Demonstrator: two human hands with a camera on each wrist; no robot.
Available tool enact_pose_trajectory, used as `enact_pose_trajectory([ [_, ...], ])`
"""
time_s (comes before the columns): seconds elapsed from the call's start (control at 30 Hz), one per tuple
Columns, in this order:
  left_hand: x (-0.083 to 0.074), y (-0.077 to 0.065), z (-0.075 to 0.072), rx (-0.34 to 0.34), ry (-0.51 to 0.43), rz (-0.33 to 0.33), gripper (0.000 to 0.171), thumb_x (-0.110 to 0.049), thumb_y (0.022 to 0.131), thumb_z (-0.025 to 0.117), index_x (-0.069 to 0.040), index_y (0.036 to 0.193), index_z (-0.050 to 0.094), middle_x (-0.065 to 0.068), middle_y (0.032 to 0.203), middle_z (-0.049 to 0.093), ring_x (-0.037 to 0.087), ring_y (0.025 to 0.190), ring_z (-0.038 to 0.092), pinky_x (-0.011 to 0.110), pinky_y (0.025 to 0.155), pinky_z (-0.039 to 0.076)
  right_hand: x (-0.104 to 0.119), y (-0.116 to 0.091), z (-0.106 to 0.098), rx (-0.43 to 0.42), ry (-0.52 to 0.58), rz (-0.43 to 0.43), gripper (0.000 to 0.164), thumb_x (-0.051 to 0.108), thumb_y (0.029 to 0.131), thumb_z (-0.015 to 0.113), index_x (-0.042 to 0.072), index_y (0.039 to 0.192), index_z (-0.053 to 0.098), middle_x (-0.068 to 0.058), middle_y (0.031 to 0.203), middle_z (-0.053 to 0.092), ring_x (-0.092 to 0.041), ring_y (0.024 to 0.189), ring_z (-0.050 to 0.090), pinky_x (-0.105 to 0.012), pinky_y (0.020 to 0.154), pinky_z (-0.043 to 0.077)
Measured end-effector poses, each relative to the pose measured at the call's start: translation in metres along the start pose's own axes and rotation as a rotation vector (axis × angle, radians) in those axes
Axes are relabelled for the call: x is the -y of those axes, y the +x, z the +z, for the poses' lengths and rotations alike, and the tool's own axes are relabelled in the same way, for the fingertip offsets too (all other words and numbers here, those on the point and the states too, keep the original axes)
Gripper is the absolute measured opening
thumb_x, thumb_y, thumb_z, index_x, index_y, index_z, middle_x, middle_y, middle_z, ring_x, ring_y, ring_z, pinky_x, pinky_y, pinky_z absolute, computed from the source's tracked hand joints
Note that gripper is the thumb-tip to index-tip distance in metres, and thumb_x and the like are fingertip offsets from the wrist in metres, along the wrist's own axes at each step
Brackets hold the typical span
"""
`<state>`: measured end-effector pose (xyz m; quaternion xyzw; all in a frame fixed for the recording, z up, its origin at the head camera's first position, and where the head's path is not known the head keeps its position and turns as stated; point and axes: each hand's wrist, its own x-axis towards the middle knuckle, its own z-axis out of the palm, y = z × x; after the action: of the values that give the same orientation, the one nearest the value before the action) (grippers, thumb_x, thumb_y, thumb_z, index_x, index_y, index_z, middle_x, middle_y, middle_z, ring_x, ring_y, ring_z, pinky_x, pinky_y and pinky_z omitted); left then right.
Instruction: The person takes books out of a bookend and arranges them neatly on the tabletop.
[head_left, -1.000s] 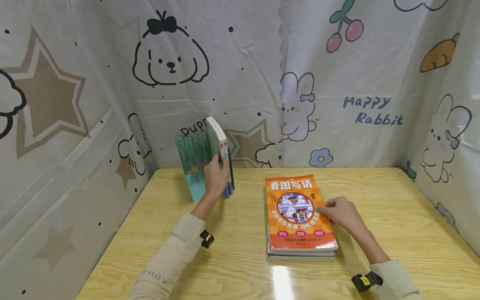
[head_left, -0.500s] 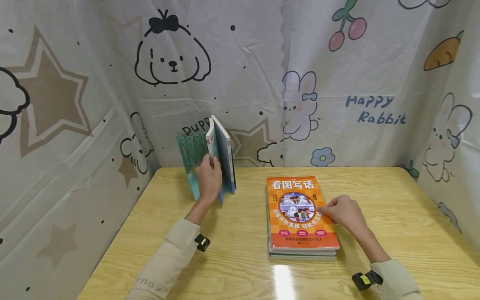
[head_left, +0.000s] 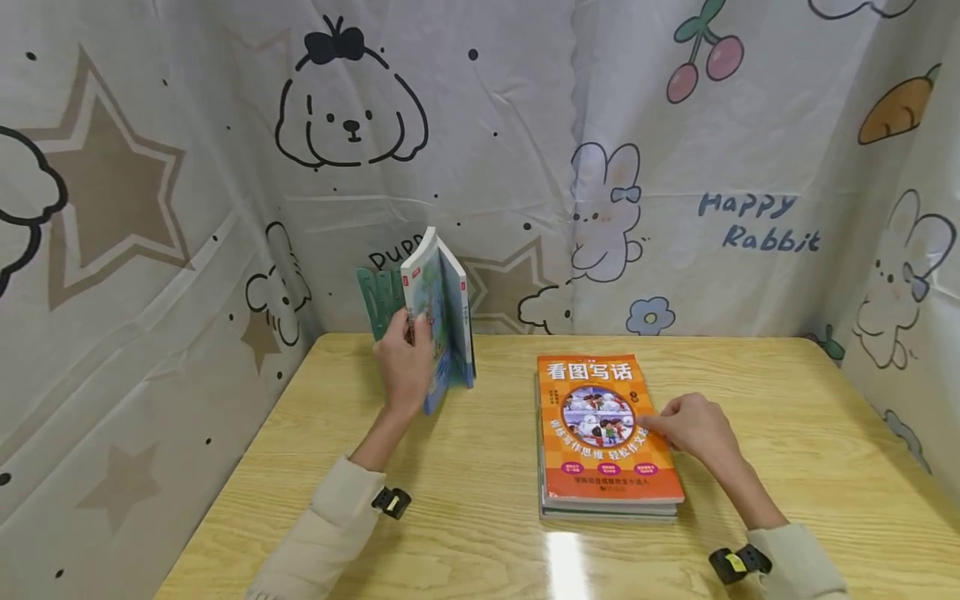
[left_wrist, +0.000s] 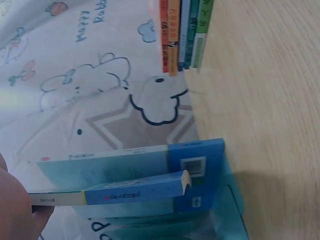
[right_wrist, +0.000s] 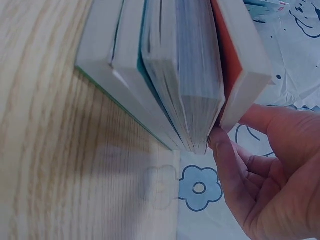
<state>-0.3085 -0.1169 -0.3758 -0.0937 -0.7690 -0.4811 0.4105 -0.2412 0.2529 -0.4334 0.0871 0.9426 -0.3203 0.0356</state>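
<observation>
Head view: my left hand (head_left: 405,367) grips a blue-and-white book (head_left: 429,296) by its spine side, fingers and thumb closed round it, near the counter's (head_left: 480,467) back-left corner. The book is upright, slightly tilted; cannot tell whether its lower end touches the counter. Just beside it, towards the right edge, a second book (head_left: 460,312) stands at the green bookstand (head_left: 375,296), close to the back edge. My right hand (head_left: 699,432) pinches the right side of an orange book (head_left: 615,483), top of a pile lying well in from the right edge. Right wrist view: the orange book's pinched side is parted from the pages below.
</observation>
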Motion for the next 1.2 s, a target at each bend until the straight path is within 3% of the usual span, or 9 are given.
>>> enact_pose_trajectory([
  [0.3, -0.024, 0.001, -0.015, -0.027, -0.011, 0.090, 0.019, -0.016, 0.095, 0.051, 0.000, 0.092, 0.062, 0.003, 0.056, 0.050, 0.014, 0.044, 0.039, 0.022, 0.040, 0.029, 0.002, -0.002, -0.002, -0.014, -0.017, -0.024, 0.040, 0.044, 0.078, 0.069, 0.006, 0.068, 0.061, -0.002, 0.055, 0.052, -0.017, 0.052, 0.047, -0.026, 0.047, 0.035],
  [0.43, -0.032, 0.001, -0.021, -0.033, -0.031, 0.109, 0.020, -0.016, 0.094, 0.052, -0.001, 0.098, 0.064, 0.004, 0.060, 0.057, 0.013, 0.045, 0.044, 0.020, 0.040, 0.033, 0.001, -0.003, -0.002, -0.081, -0.019, -0.066, 0.038, 0.041, 0.082, 0.066, 0.004, 0.073, 0.063, -0.003, 0.059, 0.057, -0.017, 0.054, 0.050, -0.027, 0.048, 0.037],
  [0.57, -0.039, 0.000, -0.025, -0.040, -0.050, 0.126, 0.022, -0.016, 0.094, 0.053, 0.000, 0.103, 0.065, 0.009, 0.070, 0.065, 0.014, 0.048, 0.053, 0.018, 0.042, 0.038, 0.005, -0.005, -0.005, -0.184, 0.042, -0.178, 0.033, 0.035, 0.086, 0.064, 0.003, 0.079, 0.066, -0.004, 0.063, 0.061, -0.016, 0.055, 0.054, -0.033, 0.047, 0.042],
  [0.77, -0.050, -0.001, -0.032, -0.038, -0.056, 0.149, 0.023, -0.015, 0.094, 0.052, 0.002, 0.103, 0.064, 0.012, 0.082, 0.069, 0.017, 0.055, 0.061, 0.018, 0.045, 0.043, 0.011, 0.000, -0.004, -0.203, 0.157, -0.403, 0.026, 0.031, 0.087, 0.064, 0.006, 0.090, 0.066, -0.004, 0.073, 0.063, -0.016, 0.060, 0.058, -0.032, 0.053, 0.049],
  [0.87, -0.054, -0.002, -0.034, -0.038, -0.055, 0.155, 0.023, -0.016, 0.094, 0.052, 0.002, 0.103, 0.064, 0.012, 0.081, 0.069, 0.015, 0.054, 0.060, 0.018, 0.044, 0.043, 0.015, 0.001, -0.004, -0.229, 0.192, -0.463, 0.027, 0.034, 0.086, 0.064, 0.008, 0.093, 0.066, -0.004, 0.080, 0.065, -0.015, 0.065, 0.060, -0.035, 0.053, 0.050],
  [1.0, -0.059, -0.003, -0.038, -0.043, -0.060, 0.154, 0.023, -0.016, 0.094, 0.053, 0.002, 0.102, 0.064, 0.009, 0.074, 0.066, 0.013, 0.049, 0.053, 0.018, 0.042, 0.038, 0.027, -0.006, -0.007, -0.269, 0.188, -0.488, 0.027, 0.035, 0.086, 0.064, 0.009, 0.095, 0.067, -0.005, 0.085, 0.065, -0.016, 0.070, 0.061, -0.040, 0.057, 0.052],
  [1.1, -0.061, -0.004, -0.040, -0.038, -0.073, 0.154, 0.022, -0.015, 0.094, 0.053, 0.001, 0.103, 0.065, 0.008, 0.071, 0.065, 0.013, 0.048, 0.049, 0.017, 0.042, 0.036, 0.035, -0.012, -0.010, -0.268, 0.172, -0.494, 0.025, 0.031, 0.087, 0.064, 0.008, 0.097, 0.067, -0.006, 0.086, 0.066, -0.017, 0.070, 0.062, -0.035, 0.060, 0.053],
  [1.2, -0.064, -0.005, -0.041, -0.011, -0.105, 0.159, 0.023, -0.015, 0.094, 0.053, 0.001, 0.107, 0.064, 0.009, 0.076, 0.067, 0.013, 0.052, 0.056, 0.016, 0.044, 0.041, 0.042, -0.017, -0.012, -0.249, 0.165, -0.487, 0.025, 0.029, 0.088, 0.063, 0.008, 0.100, 0.066, -0.006, 0.090, 0.066, -0.017, 0.074, 0.062, -0.029, 0.065, 0.052],
])
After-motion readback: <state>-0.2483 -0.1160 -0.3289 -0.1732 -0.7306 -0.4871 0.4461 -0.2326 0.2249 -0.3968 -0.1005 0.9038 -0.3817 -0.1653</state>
